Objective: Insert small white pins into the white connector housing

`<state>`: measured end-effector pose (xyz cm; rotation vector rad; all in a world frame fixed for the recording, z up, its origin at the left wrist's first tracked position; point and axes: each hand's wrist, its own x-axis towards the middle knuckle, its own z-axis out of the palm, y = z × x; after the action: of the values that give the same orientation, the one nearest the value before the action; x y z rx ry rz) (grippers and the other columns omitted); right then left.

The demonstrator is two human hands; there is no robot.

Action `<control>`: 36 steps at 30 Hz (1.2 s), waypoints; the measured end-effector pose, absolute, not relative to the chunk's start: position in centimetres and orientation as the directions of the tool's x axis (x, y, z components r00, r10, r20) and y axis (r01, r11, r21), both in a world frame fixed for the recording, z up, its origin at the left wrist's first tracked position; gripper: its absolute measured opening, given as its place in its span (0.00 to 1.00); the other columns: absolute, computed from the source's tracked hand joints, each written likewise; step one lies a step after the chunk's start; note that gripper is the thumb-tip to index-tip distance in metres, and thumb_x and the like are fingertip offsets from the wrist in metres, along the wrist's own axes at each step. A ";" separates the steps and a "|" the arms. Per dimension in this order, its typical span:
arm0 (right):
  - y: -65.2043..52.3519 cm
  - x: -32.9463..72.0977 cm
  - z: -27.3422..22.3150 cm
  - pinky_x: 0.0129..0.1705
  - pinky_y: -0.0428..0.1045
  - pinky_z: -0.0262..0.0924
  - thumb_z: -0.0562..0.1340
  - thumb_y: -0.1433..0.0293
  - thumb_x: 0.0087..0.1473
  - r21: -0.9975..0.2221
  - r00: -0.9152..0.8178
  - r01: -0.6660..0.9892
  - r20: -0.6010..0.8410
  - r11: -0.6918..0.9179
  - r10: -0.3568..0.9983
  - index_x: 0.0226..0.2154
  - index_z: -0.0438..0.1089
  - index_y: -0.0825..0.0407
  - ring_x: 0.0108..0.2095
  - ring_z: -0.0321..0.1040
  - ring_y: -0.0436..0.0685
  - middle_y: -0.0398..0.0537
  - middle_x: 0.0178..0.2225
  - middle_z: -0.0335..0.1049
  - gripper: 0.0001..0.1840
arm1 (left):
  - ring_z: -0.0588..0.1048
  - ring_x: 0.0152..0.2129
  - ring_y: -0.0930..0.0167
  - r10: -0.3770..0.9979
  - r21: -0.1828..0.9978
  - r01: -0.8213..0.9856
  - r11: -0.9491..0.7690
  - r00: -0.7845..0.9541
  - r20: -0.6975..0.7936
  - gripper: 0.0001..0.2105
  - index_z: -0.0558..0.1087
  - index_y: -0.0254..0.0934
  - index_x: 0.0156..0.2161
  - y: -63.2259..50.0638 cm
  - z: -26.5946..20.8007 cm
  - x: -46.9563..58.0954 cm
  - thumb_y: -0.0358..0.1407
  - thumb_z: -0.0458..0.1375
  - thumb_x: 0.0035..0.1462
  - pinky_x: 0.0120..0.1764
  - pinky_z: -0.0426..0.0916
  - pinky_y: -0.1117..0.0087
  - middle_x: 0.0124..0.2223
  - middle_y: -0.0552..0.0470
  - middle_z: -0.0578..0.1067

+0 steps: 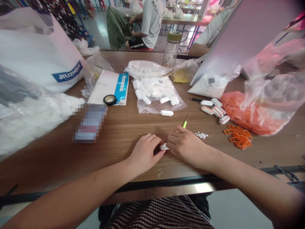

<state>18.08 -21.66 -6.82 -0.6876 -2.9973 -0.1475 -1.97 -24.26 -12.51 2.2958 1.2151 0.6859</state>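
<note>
The wooden table (124,127) carries a notebook (109,86), tape roll (110,100), bags of white parts (156,92), a bottle (172,47), orange clips (239,136), and an orange-filled bag (250,116).

Both forearms come in from the bottom corners of the frame and meet just below centre; bare skin, no sleeves showing. Left hand (145,152) sits palm down, fingers curled inward with the tips pointing right, thumb tucked toward the other hand; right hand (187,144) mirrors it, knuckles up, fingers bent and pinched in toward the left; the fingertips of the two nearly touch in the middle; wrists low and pretty flat, elbows spread wide toward the lower corners.
</note>
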 end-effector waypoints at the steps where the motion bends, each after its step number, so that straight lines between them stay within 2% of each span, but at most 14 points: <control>1: -21.6 18.1 -7.0 0.38 0.53 0.46 0.56 0.75 0.63 0.066 -0.892 0.448 0.093 0.892 0.442 0.26 0.69 0.53 0.27 0.60 0.54 0.46 0.26 0.70 0.14 | 0.71 0.36 0.64 0.846 0.595 0.621 -0.510 0.490 0.213 0.05 0.69 0.37 0.37 -24.3 -12.6 -2.0 0.36 0.59 0.61 0.40 0.65 0.60 0.37 0.50 0.74; 3: -21.4 18.5 -7.5 0.38 0.53 0.47 0.57 0.73 0.62 -0.021 -0.867 0.485 0.120 0.874 0.484 0.26 0.69 0.54 0.27 0.61 0.53 0.46 0.26 0.70 0.14 | 0.71 0.36 0.64 0.846 0.602 0.617 -0.507 0.492 0.208 0.04 0.69 0.38 0.38 -24.3 -12.6 -2.0 0.36 0.59 0.61 0.41 0.65 0.59 0.37 0.50 0.74; 7: -21.0 19.7 -8.1 0.40 0.51 0.51 0.59 0.73 0.59 -0.306 -0.764 0.559 0.172 0.770 0.622 0.29 0.72 0.53 0.28 0.63 0.51 0.44 0.27 0.71 0.09 | 0.70 0.36 0.65 0.844 0.620 0.600 -0.505 0.494 0.209 0.03 0.69 0.38 0.38 -24.3 -12.5 -2.0 0.34 0.59 0.60 0.41 0.65 0.60 0.37 0.52 0.74; 10: -20.8 20.2 -8.1 0.42 0.51 0.52 0.60 0.73 0.58 -0.393 -0.721 0.573 0.177 0.719 0.670 0.29 0.72 0.52 0.28 0.64 0.51 0.43 0.27 0.71 0.07 | 0.70 0.36 0.65 0.843 0.622 0.596 -0.507 0.493 0.215 0.03 0.69 0.38 0.38 -24.2 -12.4 -2.0 0.33 0.59 0.59 0.41 0.64 0.60 0.37 0.52 0.74; 18: -20.9 19.5 -8.1 0.43 0.52 0.51 0.59 0.73 0.58 -0.357 -0.753 0.559 0.160 0.749 0.638 0.30 0.72 0.53 0.28 0.63 0.52 0.44 0.27 0.71 0.08 | 0.70 0.36 0.65 0.843 0.611 0.603 -0.512 0.490 0.223 0.03 0.69 0.38 0.38 -24.3 -12.7 -2.1 0.34 0.60 0.60 0.41 0.65 0.60 0.37 0.52 0.74; 25: -21.3 18.9 -8.2 0.42 0.53 0.49 0.54 0.73 0.62 -0.101 -0.823 0.530 0.179 0.842 0.540 0.26 0.69 0.54 0.28 0.59 0.53 0.45 0.25 0.67 0.15 | 0.70 0.36 0.65 0.844 0.604 0.611 -0.513 0.489 0.222 0.04 0.69 0.37 0.38 -24.2 -12.7 -2.0 0.35 0.59 0.61 0.41 0.65 0.60 0.38 0.51 0.74; 27: -21.4 18.8 -8.0 0.42 0.53 0.49 0.54 0.73 0.63 -0.065 -0.833 0.524 0.171 0.849 0.526 0.25 0.69 0.54 0.28 0.59 0.53 0.46 0.25 0.67 0.16 | 0.70 0.37 0.65 0.844 0.605 0.611 -0.511 0.490 0.218 0.04 0.69 0.37 0.38 -24.3 -12.7 -2.0 0.35 0.59 0.61 0.42 0.65 0.60 0.38 0.51 0.74; 29: -21.5 18.8 -7.8 0.43 0.53 0.49 0.54 0.72 0.63 -0.087 -0.838 0.517 0.150 0.851 0.525 0.25 0.69 0.54 0.28 0.59 0.53 0.46 0.25 0.67 0.17 | 0.70 0.37 0.65 0.845 0.608 0.610 -0.508 0.491 0.213 0.04 0.70 0.37 0.38 -24.3 -12.7 -2.0 0.35 0.59 0.60 0.42 0.65 0.60 0.38 0.51 0.74; 33: -21.6 19.3 -7.4 0.42 0.52 0.48 0.56 0.71 0.63 -0.210 -0.817 0.536 0.113 0.817 0.565 0.28 0.72 0.53 0.30 0.61 0.53 0.45 0.26 0.69 0.14 | 0.70 0.37 0.65 0.846 0.612 0.609 -0.504 0.492 0.207 0.04 0.70 0.37 0.38 -24.3 -12.8 -2.0 0.35 0.60 0.60 0.43 0.65 0.59 0.38 0.52 0.74; 36: -22.0 19.4 -7.3 0.42 0.52 0.48 0.56 0.71 0.64 -0.231 -0.784 0.561 0.160 0.795 0.600 0.30 0.74 0.52 0.31 0.61 0.53 0.46 0.27 0.69 0.14 | 0.70 0.37 0.65 0.845 0.613 0.606 -0.507 0.488 0.217 0.04 0.70 0.37 0.38 -24.3 -12.8 -2.0 0.35 0.59 0.60 0.42 0.65 0.60 0.38 0.51 0.74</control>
<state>19.36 -21.96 -7.34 -0.9055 -2.7598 0.2511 -2.04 -24.27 -12.80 2.2774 1.1999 0.6984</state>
